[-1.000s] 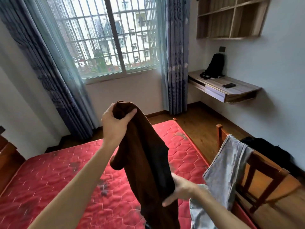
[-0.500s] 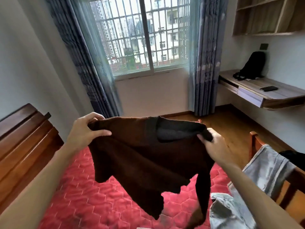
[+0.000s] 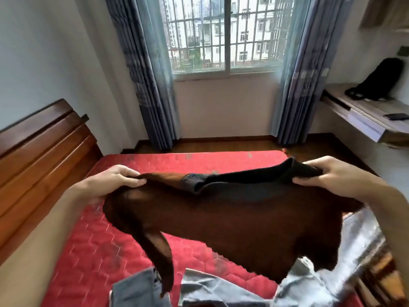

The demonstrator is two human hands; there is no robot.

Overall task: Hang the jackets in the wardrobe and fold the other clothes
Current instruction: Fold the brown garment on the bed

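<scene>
Head view shows a brown sweater stretched out in the air above the bed, its top edge pulled wide and its body sagging toward the person. A darker ribbed band, probably the collar or a turned-over lining, runs along the upper edge. One sleeve dangles from the left side, its cuff reaching the grey clothes below.

The left hand grips one end of the top edge, fingers curled over the cloth and clamped on it. The right hand pinches the other end, its fingers closed on the dark band. The sweater hangs between the two grips and appears to touch the bed nowhere.

This looks like the spreading-out step before a fold, since a knit of this sort belongs to the folding pile and not the wardrobe. The next move calls for lowering it flat onto the red mattress, front down, with the loose sleeve smoothed out and kept off the other clothes.

Crumpled grey cloth lies at the near edge of the mattress; it is blurred, perhaps denim. A wooden headboard stands to the left. To the right, a wall-mounted surface carries a black backpack and a phone.
</scene>
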